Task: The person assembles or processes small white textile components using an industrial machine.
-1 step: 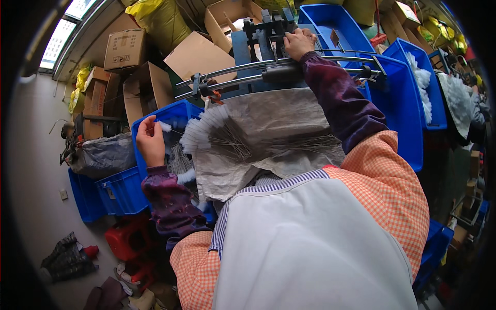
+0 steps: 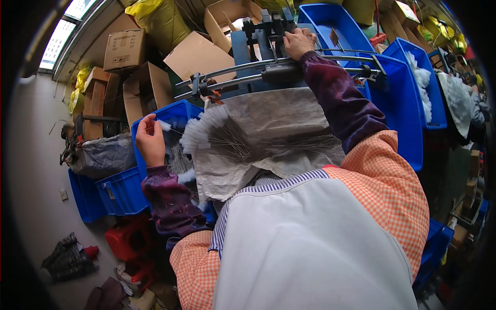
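My left hand is raised over a blue bin at the left, with its fingertips pinched on a thin wire brush with a white bristle tip. At the far middle, my right hand lies at a dark metal bench machine. Its fingers are bent and pressed together there; what they grip is hidden. A fan of white-tipped wire brushes lies on a grey cloth over my lap. To their right, on the same cloth, is a bundle of bare-looking wire stems.
Two metal rails run across in front of the machine. Blue bins stand at the right, one holding white bristle pieces. Cardboard boxes and a yellow sack fill the far left. A red stool stands lower left.
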Demonstrator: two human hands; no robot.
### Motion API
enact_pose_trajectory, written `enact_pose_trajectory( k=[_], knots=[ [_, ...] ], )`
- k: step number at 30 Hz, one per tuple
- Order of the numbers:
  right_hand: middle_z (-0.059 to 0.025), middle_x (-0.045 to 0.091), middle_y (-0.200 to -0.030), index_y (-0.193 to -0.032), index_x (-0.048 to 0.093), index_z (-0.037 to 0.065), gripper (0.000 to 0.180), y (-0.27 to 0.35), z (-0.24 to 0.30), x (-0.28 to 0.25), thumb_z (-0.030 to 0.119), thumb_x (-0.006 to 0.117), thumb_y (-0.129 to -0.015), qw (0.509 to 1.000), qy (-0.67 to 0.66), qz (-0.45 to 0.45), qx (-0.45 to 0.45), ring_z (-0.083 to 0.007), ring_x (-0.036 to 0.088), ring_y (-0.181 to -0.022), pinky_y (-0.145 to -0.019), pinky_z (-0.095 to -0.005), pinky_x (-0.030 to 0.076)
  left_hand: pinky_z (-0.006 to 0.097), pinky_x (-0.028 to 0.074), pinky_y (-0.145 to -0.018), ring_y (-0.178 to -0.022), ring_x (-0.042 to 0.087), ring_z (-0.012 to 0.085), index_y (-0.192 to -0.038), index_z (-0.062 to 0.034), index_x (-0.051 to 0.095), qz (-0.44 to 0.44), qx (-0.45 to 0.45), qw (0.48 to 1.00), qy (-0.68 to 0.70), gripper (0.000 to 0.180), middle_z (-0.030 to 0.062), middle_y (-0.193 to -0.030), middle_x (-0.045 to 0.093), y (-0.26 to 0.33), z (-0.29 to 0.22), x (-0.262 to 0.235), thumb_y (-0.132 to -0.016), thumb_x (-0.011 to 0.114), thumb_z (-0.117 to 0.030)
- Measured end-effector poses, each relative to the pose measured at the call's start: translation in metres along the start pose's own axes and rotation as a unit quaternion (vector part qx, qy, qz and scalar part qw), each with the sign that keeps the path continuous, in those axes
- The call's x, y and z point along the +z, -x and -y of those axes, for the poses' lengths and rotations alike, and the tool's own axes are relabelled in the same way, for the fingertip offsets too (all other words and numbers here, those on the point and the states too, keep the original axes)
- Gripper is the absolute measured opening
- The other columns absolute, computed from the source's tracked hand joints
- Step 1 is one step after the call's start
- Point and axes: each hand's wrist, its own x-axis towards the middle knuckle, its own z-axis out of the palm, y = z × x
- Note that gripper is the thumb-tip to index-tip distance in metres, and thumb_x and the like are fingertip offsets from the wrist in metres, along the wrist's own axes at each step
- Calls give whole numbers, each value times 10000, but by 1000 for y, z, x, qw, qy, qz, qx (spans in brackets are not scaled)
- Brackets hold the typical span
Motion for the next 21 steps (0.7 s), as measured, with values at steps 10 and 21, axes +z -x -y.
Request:
enact_pose_trajectory(
  k=[10, 21],
  knots=[
    [-52, 505, -1084, -1072, 558, 219, 312, -1, -51, -1, 346, 408, -830, 999, -28, 21, 3, -229, 388, -1088, -898, -452, 228, 203, 436, -595, -655, 525, 74, -957, -6, 561, 25, 54, 997, 41, 175, 13, -750, 545, 6, -56, -23, -782, 551, -22],
    [-104, 574, -971, -960, 584, 168, 211, -14, -83, -39, 247, 438, -831, 997, -36, 70, 19, -282, 527, -948, -798, -380, 418, 221, 474, -656, -711, 552, 92, -993, 11, 533, 195, -29, 936, 293, 197, 30, -801, 540, 15, -90, 20, -798, 543, -11]
  ],
)
